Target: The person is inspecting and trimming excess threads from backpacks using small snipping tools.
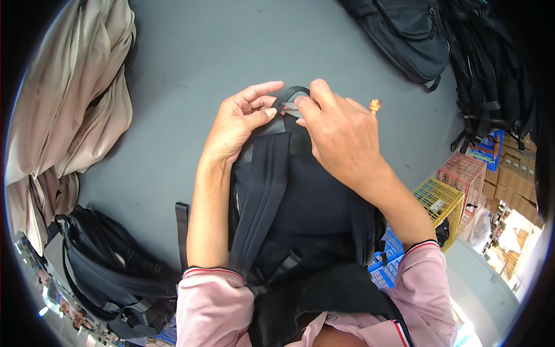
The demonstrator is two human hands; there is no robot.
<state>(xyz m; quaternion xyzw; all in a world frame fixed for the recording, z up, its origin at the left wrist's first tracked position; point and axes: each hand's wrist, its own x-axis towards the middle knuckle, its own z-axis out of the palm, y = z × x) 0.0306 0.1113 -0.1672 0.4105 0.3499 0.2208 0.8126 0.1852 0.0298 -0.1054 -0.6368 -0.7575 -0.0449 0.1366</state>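
Note:
A black backpack (318, 196) lies in front of me on the grey table, its padded shoulder strap (263, 196) facing up. At its top end, my left hand (243, 118) pinches the edge by the black webbing loop (298, 91) between thumb and forefinger, the other fingers partly curled. My right hand (344, 127) is closed around a pair of small snips (292, 109), whose silver blades point left toward the left thumb. An orange-red knob (376, 106) sticks out past the right hand; whether it belongs to the snips is hidden.
Beige fabric (69, 87) hangs in folds over the left side of the grey table (191, 52). Another black backpack (115, 266) lies at lower left, and more black bags (404, 34) are at upper right. Yellow (439, 199) and pink crates (465, 170) stand beyond the right edge.

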